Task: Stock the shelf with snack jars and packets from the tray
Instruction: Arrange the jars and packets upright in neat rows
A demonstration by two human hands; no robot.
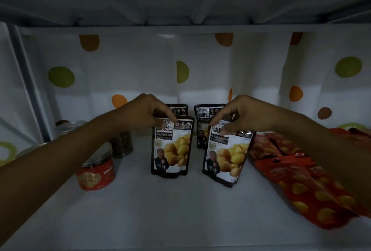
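Left hand [147, 110] and right hand [244, 115] pinch tops of upright, front-facing packets [172, 148].

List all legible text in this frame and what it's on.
"油栗仁": front left pouch, pinched by the left hand.
"油栗仁": back right pouch.
"油", rest hidden under the right hand: front right pouch.
Brand lines, small print, red jar label, red packets: too blurred to read.

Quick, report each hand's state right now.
Left hand: pinching the top of the left front packet.
Right hand: pinching the top of the right front packet.
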